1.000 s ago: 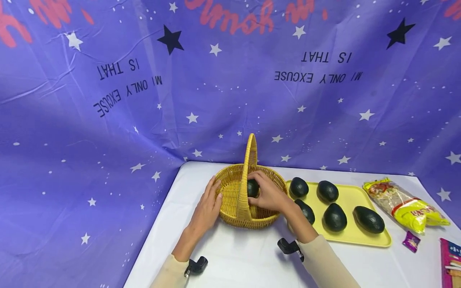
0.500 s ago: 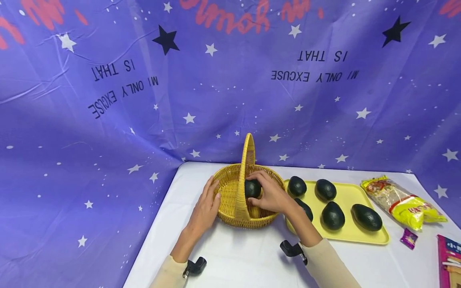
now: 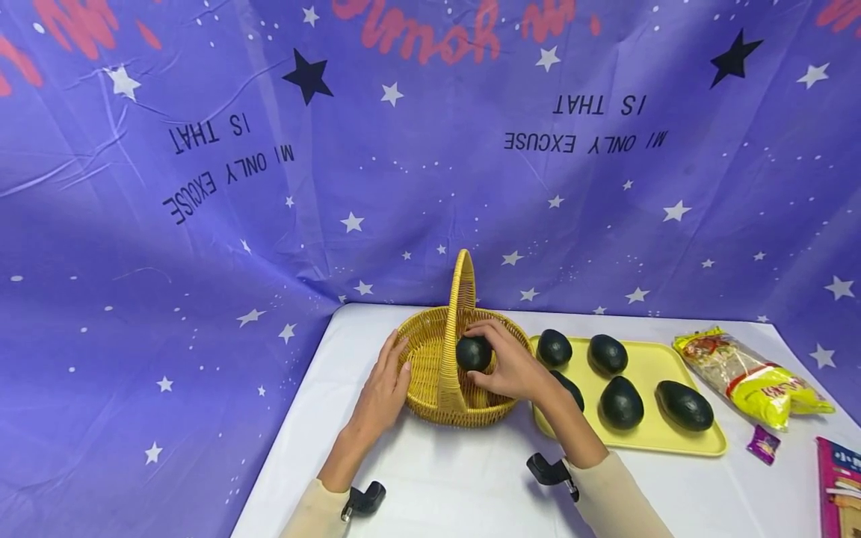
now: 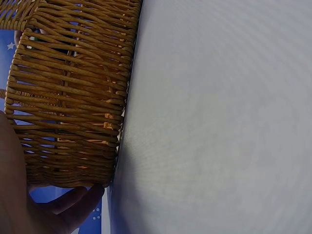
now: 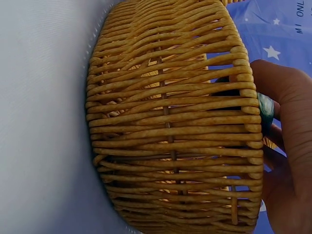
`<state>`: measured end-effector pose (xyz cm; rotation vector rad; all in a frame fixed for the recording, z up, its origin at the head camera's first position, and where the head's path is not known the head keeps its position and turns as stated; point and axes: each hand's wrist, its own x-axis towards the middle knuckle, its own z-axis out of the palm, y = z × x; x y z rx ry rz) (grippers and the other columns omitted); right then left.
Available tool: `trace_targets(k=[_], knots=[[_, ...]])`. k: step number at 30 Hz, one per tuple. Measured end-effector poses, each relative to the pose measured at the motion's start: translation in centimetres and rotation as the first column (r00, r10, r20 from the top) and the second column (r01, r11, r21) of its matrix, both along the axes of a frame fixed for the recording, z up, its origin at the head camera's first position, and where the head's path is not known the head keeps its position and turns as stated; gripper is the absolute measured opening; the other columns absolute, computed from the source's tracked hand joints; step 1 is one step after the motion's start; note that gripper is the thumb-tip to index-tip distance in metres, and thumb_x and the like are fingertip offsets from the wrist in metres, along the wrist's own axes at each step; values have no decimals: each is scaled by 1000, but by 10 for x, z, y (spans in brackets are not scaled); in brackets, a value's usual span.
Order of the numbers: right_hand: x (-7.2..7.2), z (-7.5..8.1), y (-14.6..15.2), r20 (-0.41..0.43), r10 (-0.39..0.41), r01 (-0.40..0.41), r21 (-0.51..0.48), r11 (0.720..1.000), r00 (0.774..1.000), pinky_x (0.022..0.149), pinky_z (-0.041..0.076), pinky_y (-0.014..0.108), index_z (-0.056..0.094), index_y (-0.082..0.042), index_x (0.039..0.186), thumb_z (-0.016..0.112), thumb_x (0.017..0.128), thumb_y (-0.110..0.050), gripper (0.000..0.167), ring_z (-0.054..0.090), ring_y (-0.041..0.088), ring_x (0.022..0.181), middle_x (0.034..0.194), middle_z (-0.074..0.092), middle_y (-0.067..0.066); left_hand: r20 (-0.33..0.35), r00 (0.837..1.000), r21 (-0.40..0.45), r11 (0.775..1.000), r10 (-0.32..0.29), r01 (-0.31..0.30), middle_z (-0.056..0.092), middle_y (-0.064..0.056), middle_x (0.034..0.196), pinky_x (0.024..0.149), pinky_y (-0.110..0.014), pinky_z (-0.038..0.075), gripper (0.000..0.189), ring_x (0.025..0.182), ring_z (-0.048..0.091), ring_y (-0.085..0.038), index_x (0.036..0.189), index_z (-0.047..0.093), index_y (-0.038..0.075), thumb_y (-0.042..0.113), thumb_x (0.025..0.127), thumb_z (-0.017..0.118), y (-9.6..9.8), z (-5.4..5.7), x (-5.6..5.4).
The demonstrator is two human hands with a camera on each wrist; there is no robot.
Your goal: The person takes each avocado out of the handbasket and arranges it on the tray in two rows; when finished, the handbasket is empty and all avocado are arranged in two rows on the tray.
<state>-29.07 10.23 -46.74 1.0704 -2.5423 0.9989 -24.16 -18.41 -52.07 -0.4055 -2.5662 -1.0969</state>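
A yellow wicker basket (image 3: 420, 359) with a tall arched handle stands on the white table. Its left side is touched by my left hand (image 3: 382, 392), whose fingers lie extended along the outer wall in the head view. The left wrist view shows fingertips (image 4: 92, 195) at the lower end of the basket wall. Reaching in over the right rim, my right hand (image 3: 507, 365) holds a dark green avocado (image 3: 474, 353) between thumb and fingers, just right of the handle. In the right wrist view the basket weave hides most of that avocado (image 5: 265, 112).
Right of the basket lies a yellow tray (image 3: 655, 366) bearing several avocados (image 3: 622, 403); my right forearm partly covers one. Farther right are a yellow-and-clear food bag (image 3: 753, 377), a small purple packet (image 3: 764, 444) and a pink package (image 3: 837, 486). A purple starry cloth (image 3: 430, 187) hangs behind.
My right hand and the avocado have shifted slightly right, away from the basket handle, and more of the avocado shows. The left hand stays at the basket's side.
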Motion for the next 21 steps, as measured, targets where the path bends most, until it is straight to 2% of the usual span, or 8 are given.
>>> trace_targets(k=[13,21], knots=[[7,6,14,-28,-22,21,-26,999,999,113,48,55,61,-8,139,90,80,-15,66,50,33,143,151,53,11,2,1000,2,1000,-11,11,18,-3,180,123,-58,36,53,158,35,-36,166,40,5,30,119,39,1,0,-1],[13,10,25,29,-32,33,-44,998,999,107,53,53,59,-10,142,89,84,-15,66,54,30,141,155,50,11,-1,1000,9,1000,-9,9,19,-4,179,123,-59,36,53,158,35,-36,166,40,7,32,119,38,1,0,0]])
